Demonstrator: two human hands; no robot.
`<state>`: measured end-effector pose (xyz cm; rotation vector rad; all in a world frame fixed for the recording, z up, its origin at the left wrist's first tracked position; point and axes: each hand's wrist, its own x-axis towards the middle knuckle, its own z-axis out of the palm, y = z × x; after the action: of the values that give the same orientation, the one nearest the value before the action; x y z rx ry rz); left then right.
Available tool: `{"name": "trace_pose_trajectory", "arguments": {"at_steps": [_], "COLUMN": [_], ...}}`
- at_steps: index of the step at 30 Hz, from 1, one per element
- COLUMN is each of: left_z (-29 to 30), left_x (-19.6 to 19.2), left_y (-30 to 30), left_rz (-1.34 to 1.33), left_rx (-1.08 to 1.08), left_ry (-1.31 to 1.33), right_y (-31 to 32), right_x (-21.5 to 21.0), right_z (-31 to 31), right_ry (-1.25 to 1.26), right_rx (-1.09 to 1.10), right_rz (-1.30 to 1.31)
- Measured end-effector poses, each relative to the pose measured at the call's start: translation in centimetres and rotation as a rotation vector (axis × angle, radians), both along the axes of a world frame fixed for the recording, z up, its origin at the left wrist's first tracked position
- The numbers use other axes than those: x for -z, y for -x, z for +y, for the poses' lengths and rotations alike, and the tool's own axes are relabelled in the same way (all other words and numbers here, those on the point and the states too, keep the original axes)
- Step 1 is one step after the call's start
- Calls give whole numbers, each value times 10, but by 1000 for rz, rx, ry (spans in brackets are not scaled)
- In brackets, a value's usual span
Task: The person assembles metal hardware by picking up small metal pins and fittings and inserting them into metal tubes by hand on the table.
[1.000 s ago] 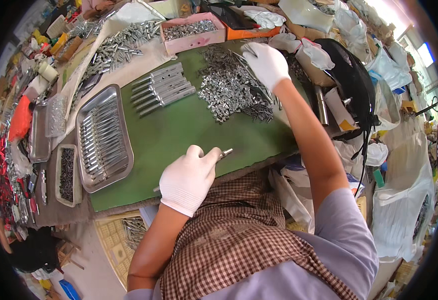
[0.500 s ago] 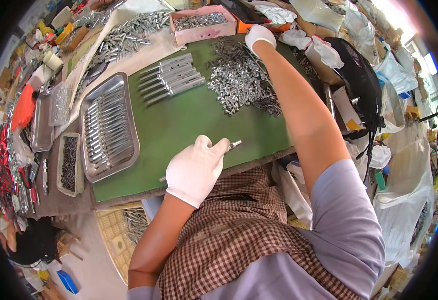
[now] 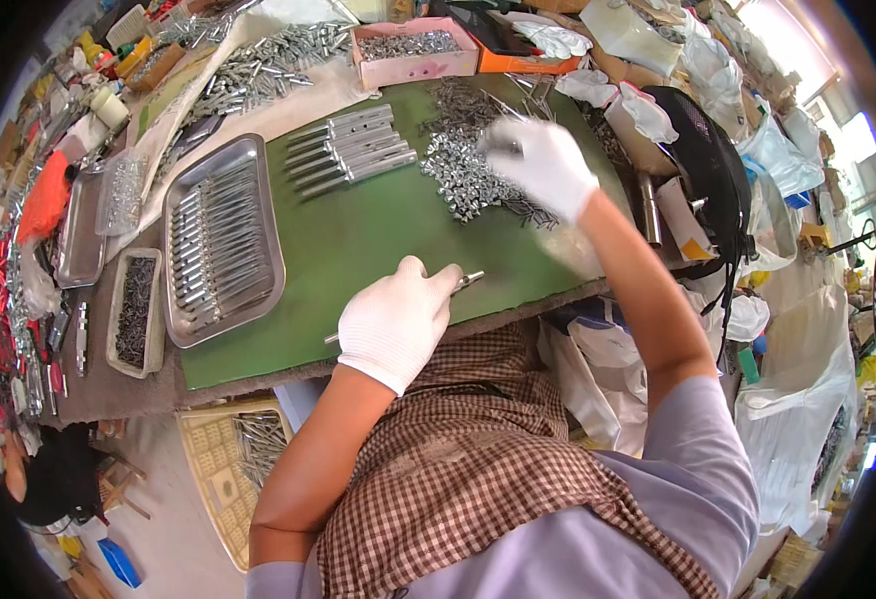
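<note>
My left hand (image 3: 395, 324), in a white knit glove, is closed around a slim metal rod (image 3: 470, 281) near the front of the green mat (image 3: 358, 240). One silvery end pokes out past the thumb and finger; the thin other end shows by the wrist. My right hand (image 3: 543, 165), gloved too, hovers over a heap of small shiny metal parts (image 3: 458, 175). Motion smears its fingers, so whatever they may hold cannot be made out. Left of that heap lies a row of silvery rods with thin dark shanks (image 3: 358, 150).
A steel tray (image 3: 276, 265) of similar rods stands left on the mat, beside a narrow bin (image 3: 156, 309) of dark screws. Behind are a pink box (image 3: 418, 64) of small parts and a loose metal pile (image 3: 278, 60). A black bag (image 3: 703, 150) borders the right side.
My right hand has come back from the far edge of the table toward me, over the heap of small parts. My left hand keeps its hold on the rod, nearly unmoved.
</note>
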<state>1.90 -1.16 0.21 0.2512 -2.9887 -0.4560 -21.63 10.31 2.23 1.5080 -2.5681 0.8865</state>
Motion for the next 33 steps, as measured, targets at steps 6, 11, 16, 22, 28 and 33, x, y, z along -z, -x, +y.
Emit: {"name": "trace_pose_trajectory", "arguments": {"at_steps": [6, 11, 16, 22, 28, 33], "left_z": [5, 10, 12, 12, 15, 13], "left_x": [3, 0, 0, 0, -2, -1], "left_y": [-1, -2, -3, -2, -3, -4], "left_rz": [40, 1, -25, -13, -60, -20], "left_rx": [-25, -29, -57, -27, -81, -68], "left_ry": [12, 23, -1, 24, 4, -5], "right_y": [-104, -116, -91, -58, -60, -57], "right_x": [28, 43, 34, 40, 44, 37], "right_z": [45, 43, 43, 22, 23, 21], "right_ry": [40, 130, 114, -90, 36, -134], "right_rx": [-110, -27, 19, 320, 304, 287], "right_rz": [-169, -128, -20, 128, 21, 85]}}
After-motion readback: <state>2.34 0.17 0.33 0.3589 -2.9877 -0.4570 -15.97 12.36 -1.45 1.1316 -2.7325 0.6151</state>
